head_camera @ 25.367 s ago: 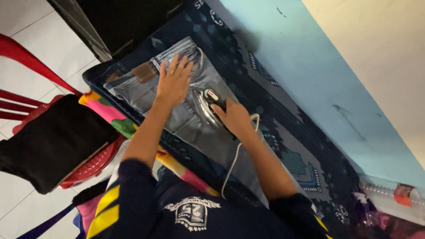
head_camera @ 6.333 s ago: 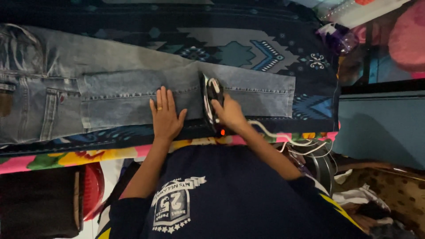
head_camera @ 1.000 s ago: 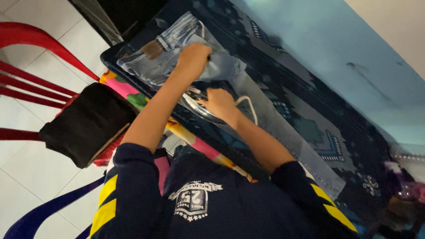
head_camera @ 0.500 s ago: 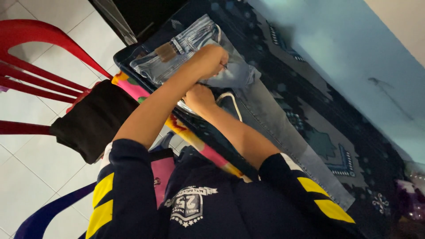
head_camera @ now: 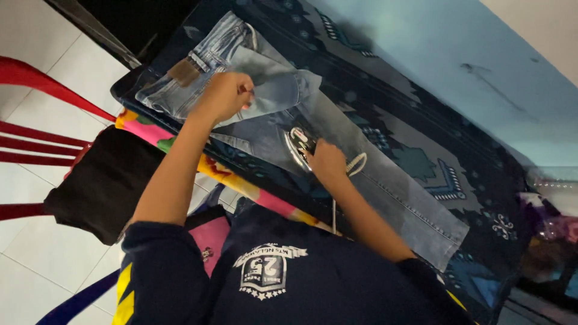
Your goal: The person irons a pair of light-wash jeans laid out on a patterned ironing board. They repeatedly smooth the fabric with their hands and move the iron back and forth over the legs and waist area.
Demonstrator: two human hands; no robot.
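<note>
1. Head view, counted: one pair of jeans [head_camera: 337, 150], one iron [head_camera: 299, 144], one patterned cloth [head_camera: 421, 138], one dark folded garment [head_camera: 102, 186], one red chair [head_camera: 36, 114], and two hands, both the person's own.

2. The left hand [head_camera: 226, 96] rests on the upper part of the jeans, near the waistband; its fingers [head_camera: 244, 93] are curled shut, bunching a fold of denim (the flap under them shows a paler, smoother inner face).

3. The right hand [head_camera: 325, 162] has its fingers wrapped closed around the iron's handle. The iron sits flat on the denim just beside the left hand, toward the leg; its body is dark with shiny, light-coloured markings, rounded and tapering at one end.

4. A thin white cord [head_camera: 334, 210] runs from below the right hand back toward the person's body.

5. The jeans are faded blue denim, coarse-woven with visible seams, and carry a brown patch at the waistband beyond the left fingers. They lie stretched along the bench, the leg running well away from the right fingers.

6. The patterned cloth under them is dark blue with teal geometric figures; a bright pink and yellow layer edges it on the person's side.

7. The dark folded garment (soft, matte) lies on the red chair, which has slim, glossy slats, well apart from both hands.
</note>
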